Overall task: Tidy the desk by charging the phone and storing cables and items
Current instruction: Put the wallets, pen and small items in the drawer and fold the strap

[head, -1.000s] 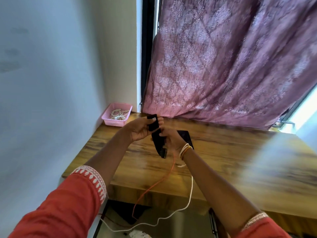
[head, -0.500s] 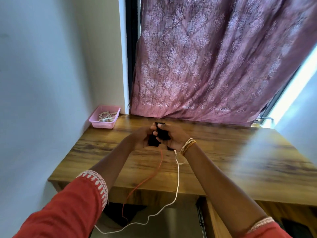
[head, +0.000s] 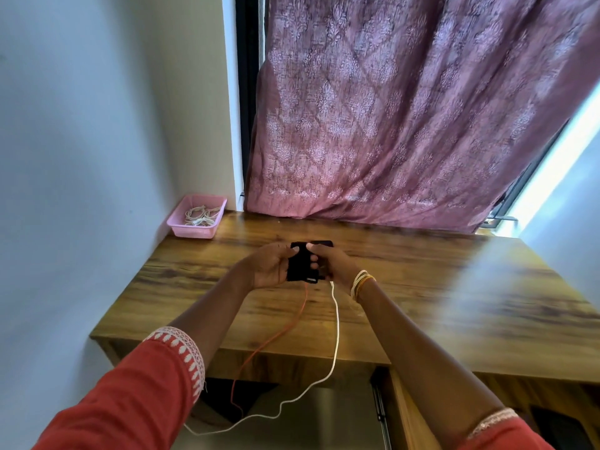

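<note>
Mid-frame over the bench (head: pixel 422 287): left hand (head: pixel 271 266) and right hand (head: pixel 334 263) both gripping black phone (head: pixel 300 266), white cable (head: pixel 336 319) dangling.

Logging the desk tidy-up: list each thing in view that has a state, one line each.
phone: dark, held over the desk by both hands.
left hand: grips the phone's left side.
right hand: grips the phone's right side.
white cable: runs from the phone down off the desk edge.
orange cable: hangs likewise.
pink basket: in the desk corner, holding coiled white cables.
curtain: drawn.
</note>
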